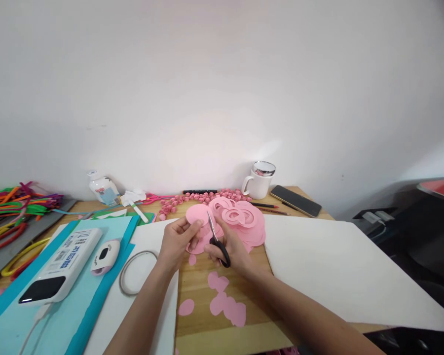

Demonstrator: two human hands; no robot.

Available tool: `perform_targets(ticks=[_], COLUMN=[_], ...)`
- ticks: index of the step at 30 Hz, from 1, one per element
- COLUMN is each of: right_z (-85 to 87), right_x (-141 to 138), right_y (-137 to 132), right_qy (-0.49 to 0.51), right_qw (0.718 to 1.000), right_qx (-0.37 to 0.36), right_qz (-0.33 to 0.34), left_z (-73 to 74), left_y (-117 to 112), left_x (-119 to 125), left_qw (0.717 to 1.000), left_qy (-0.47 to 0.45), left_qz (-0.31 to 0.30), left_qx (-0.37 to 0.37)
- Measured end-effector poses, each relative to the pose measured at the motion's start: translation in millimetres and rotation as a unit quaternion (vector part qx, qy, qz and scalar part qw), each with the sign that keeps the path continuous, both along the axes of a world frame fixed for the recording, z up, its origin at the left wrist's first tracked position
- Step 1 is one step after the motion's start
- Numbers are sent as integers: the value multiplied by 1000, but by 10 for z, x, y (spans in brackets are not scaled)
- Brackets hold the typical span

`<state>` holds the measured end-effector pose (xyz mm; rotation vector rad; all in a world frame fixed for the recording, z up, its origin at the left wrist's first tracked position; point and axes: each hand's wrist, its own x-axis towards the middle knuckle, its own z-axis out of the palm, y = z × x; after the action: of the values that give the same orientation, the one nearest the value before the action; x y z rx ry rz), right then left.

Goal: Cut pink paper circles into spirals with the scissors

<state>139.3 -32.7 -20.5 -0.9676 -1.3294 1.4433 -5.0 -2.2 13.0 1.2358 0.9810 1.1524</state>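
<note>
Between the thumb and fingers of my left hand (177, 242) is a pink paper circle (197, 214), held upright. My right hand (234, 246) grips a pair of black-handled scissors (225, 255), whose blades point up along the circle's right edge. Whether the blades touch the paper I cannot tell. Just behind my hands lies a heap of cut pink paper (257, 228) with rings and round holes. Nearer me, small pink paper pieces (227, 309) lie scattered on the wooden table (196, 333).
At the back stand a white mug (259, 183) and a row of small pink paper rolls (207, 197). A phone (296, 200) lies at the right. To the left are a white power bank (64, 264), a tape roll (128, 276), a bottle (103, 189) and colourful pipe cleaners (18, 202).
</note>
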Motion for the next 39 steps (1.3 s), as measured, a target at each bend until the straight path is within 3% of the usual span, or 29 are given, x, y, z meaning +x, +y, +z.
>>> perform_targets(ticks=[5, 14, 39], right_z=[-1, 27, 0], right_x=[-15, 18, 25], right_y=[-5, 36, 32], right_qy=[-18, 50, -3], right_qw=[1000, 998, 1000], right_qx=[-3, 15, 14], right_qz=[7, 34, 12], left_z=[14, 64, 41], left_y=[-20, -11, 6], left_x=[13, -43, -69], left_qw=[1000, 996, 998], left_qy=[10, 86, 60], left_qz=[-1, -32, 3], left_qx=[11, 4, 9])
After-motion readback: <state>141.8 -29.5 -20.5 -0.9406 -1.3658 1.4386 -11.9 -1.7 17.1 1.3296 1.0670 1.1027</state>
